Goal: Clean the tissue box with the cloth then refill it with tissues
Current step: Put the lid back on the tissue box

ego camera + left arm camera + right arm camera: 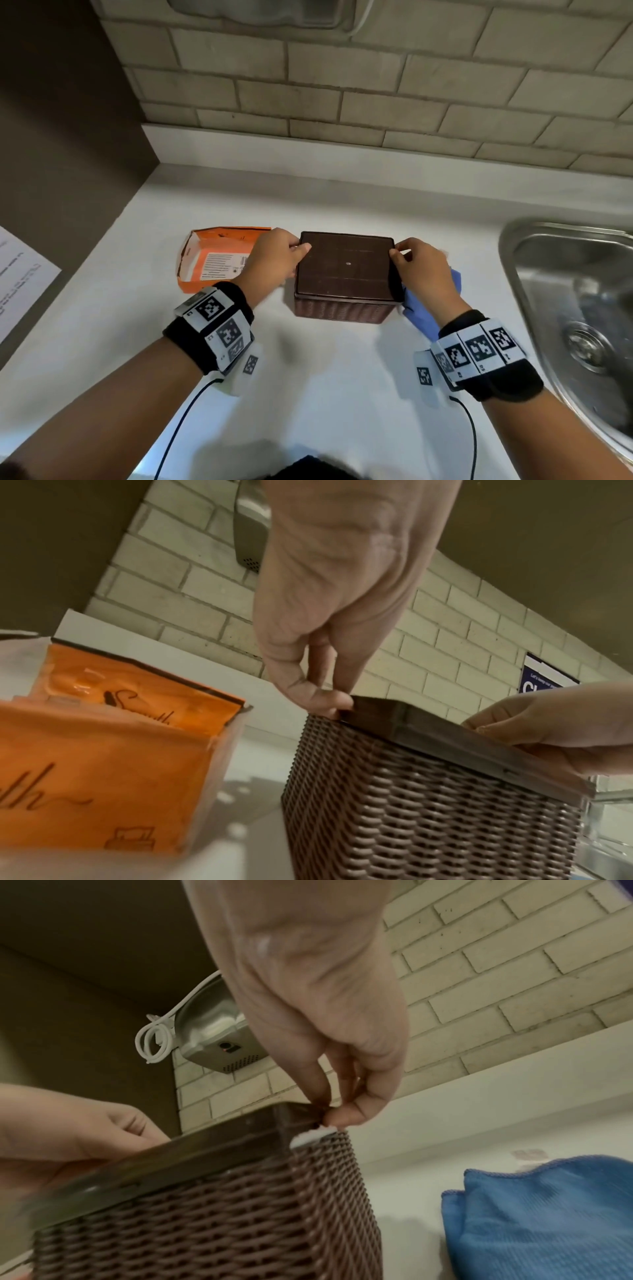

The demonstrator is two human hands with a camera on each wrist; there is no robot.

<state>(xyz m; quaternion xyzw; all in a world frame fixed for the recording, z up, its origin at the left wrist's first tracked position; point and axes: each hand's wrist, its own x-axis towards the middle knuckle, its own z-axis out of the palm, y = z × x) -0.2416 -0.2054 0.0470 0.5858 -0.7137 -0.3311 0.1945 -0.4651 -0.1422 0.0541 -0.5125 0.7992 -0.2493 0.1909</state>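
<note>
We have the brown woven tissue box (pixel 342 274) at the centre of the head view, standing on the white table (pixel 325 394). Our left hand (pixel 274 260) pinches the left edge of its flat lid (pixel 346 263) and our right hand (pixel 424 274) pinches the right edge.

In the right wrist view a bit of white peeks out under the lid's corner, perhaps tissue. We judge the refill is likely done or nearly so, with the lid being seated or lifted; which, we cannot tell. Whether the wiping is finished the pictures do not show.

The blue cloth (pixel 548 1218) lies on the table at the box's right, under our right wrist. The opened orange tissue packet (pixel 219 257) sits just left of the box, behind our left hand. A steel sink (pixel 575 291) fills the right edge. Nothing blocks the lid.
</note>
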